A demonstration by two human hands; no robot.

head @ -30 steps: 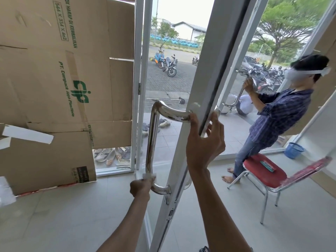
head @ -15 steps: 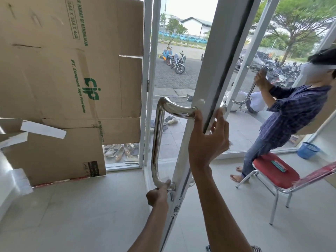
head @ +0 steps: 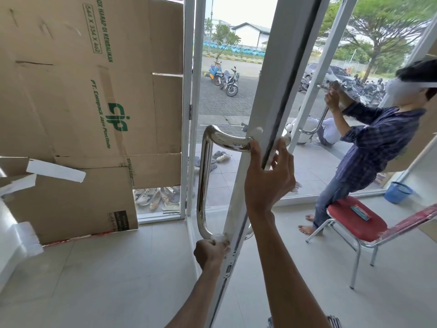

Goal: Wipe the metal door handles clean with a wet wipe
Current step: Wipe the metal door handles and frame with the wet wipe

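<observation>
Flattened cardboard (head: 71, 102) at left, red chair (head: 354, 221) and blue basket (head: 398, 192) right, motorbikes (head: 230, 82) outside.

Flattened cardboard (head: 71, 102) covering the left window, pale grey tiled floor (head: 106, 280), white-framed glass doors (head: 272, 91), red-cushioned chrome chair (head: 354, 223) at right, blue basket (head: 398, 192) by the glass, shoes (head: 156, 197) outside on the tiles, parked motorbikes (head: 224, 78), trees (head: 383, 27), bright daylight

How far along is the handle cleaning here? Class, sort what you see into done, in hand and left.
Done, seemingly: the upright bar of the handle gleams without visible smears. In hand: the left hand holds the wet wipe against the handle's lower bend, while the right hand grips the door edge. Left: probably the top bend and the far-side handle, barely visible past the frame.
</observation>
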